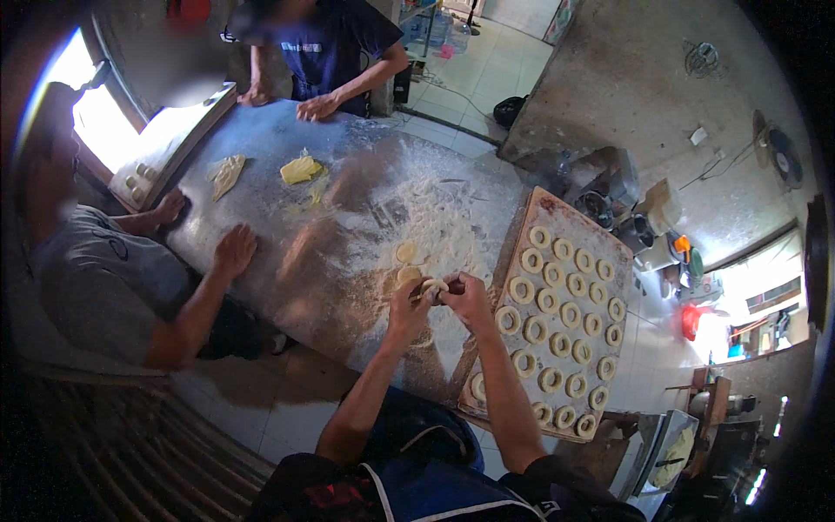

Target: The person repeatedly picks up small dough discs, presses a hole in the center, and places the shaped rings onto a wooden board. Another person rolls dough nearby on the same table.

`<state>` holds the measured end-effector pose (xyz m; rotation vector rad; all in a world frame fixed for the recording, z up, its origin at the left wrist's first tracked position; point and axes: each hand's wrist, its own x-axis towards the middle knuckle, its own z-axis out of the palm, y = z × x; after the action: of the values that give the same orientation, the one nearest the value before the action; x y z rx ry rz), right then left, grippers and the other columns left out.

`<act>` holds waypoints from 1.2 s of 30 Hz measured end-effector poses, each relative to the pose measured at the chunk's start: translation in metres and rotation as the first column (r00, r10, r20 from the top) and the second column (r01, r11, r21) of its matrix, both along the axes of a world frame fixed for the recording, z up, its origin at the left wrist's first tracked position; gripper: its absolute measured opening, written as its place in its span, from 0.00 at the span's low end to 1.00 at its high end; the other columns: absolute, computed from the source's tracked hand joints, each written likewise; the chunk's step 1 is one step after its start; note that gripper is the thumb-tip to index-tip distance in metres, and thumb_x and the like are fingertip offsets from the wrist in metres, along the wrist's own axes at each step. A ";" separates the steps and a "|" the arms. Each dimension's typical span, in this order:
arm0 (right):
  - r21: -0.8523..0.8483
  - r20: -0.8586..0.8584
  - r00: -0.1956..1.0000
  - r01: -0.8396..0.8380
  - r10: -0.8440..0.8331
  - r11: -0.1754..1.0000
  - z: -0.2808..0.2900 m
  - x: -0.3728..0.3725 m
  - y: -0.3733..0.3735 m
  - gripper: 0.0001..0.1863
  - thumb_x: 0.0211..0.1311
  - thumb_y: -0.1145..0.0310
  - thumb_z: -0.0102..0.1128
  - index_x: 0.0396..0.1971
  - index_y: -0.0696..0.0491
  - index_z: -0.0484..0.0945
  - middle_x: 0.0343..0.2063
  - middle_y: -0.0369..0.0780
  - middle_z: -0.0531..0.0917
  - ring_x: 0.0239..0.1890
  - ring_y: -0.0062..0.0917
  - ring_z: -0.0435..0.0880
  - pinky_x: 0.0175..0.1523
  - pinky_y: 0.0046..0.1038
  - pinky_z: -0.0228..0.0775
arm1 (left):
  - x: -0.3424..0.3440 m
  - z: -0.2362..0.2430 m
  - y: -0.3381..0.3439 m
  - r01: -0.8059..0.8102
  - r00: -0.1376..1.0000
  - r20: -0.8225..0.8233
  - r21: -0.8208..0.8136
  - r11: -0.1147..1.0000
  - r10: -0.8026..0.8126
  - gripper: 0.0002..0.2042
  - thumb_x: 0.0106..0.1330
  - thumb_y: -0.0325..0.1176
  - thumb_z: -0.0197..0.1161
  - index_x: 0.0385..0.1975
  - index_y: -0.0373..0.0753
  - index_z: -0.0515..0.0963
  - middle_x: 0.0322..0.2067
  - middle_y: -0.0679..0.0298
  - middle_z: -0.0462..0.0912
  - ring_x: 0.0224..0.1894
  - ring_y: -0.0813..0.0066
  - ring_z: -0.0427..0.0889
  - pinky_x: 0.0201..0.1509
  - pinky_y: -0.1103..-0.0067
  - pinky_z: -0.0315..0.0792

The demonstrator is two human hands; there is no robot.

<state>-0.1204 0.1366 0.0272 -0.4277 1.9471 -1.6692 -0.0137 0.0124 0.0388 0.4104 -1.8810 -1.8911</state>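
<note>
While both hands are meeting over the floured metal table point(287, 165), the person is shaping a small piece of dough point(432, 286) into a ring: the left hand point(409, 300) and the right hand point(465, 296) are each pinching it from their own side, fingers curled around it, so both are grasping the same piece just above the table's near edge. Judging from the tray beside it, this is looking like the forming step, with the piece not yet finished. The wooden tray point(544, 207) is lying just to the right of the hands and is already carrying rows of dough rings point(557, 326), while two flat dough rounds point(406, 261) are waiting in the flour just beyond the hands. The next move is probably calling for an even, gentle stretch and then a short carry to the right, to a free spot near the tray's near end, without squashing the ring. The piece is running roughly left to right between the two hands, its long axis lying across the person's view; whether the hole is fully opened is too small to tell. Across the table, a seated person's hands are resting on the surface near a yellow dough lump point(300, 169), and another person is leaning on the far end.
</note>
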 end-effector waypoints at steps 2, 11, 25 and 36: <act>0.028 -0.148 0.984 0.108 -0.103 0.994 0.013 0.020 -0.003 0.15 0.47 0.76 0.66 0.37 0.61 0.76 0.30 0.44 0.84 0.31 0.24 0.84 0.36 0.26 0.76 | -0.002 0.000 -0.006 0.020 0.993 0.119 0.031 0.999 -0.024 0.11 0.61 0.26 0.62 0.43 0.31 0.77 0.37 0.60 0.82 0.39 0.76 0.80 0.42 0.77 0.76; -0.134 0.039 0.997 -0.059 0.065 0.989 0.049 0.049 -0.005 0.23 0.54 0.72 0.60 0.50 0.58 0.67 0.36 0.43 0.82 0.36 0.24 0.82 0.40 0.26 0.77 | 0.013 0.000 -0.019 0.262 0.965 -0.177 0.700 0.665 -0.193 0.15 0.63 0.23 0.58 0.49 0.39 0.67 0.38 0.62 0.79 0.39 0.77 0.79 0.40 0.80 0.74; 0.276 -0.065 0.926 0.375 -0.372 0.885 0.000 0.028 -0.004 0.31 0.67 0.44 0.43 0.42 0.61 0.78 0.24 0.37 0.78 0.28 0.19 0.74 0.37 0.25 0.67 | -0.026 -0.004 0.004 0.032 0.969 -0.228 -0.263 0.964 -0.094 0.06 0.65 0.31 0.51 0.38 0.40 0.64 0.25 0.68 0.69 0.26 0.74 0.74 0.26 0.68 0.65; 0.081 -0.073 0.828 0.561 -0.557 0.824 0.046 0.006 0.039 0.35 0.68 0.39 0.34 0.40 0.62 0.71 0.34 0.44 0.74 0.39 0.29 0.71 0.48 0.33 0.61 | -0.093 -0.022 0.072 0.139 0.983 -0.002 0.654 0.744 -0.183 0.16 0.71 0.44 0.46 0.30 0.40 0.73 0.19 0.61 0.72 0.16 0.61 0.69 0.23 0.66 0.66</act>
<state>-0.1148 0.1758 0.0733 0.1774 2.3291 -1.8997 -0.1068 0.0843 0.0172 0.5331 -1.2513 -2.6683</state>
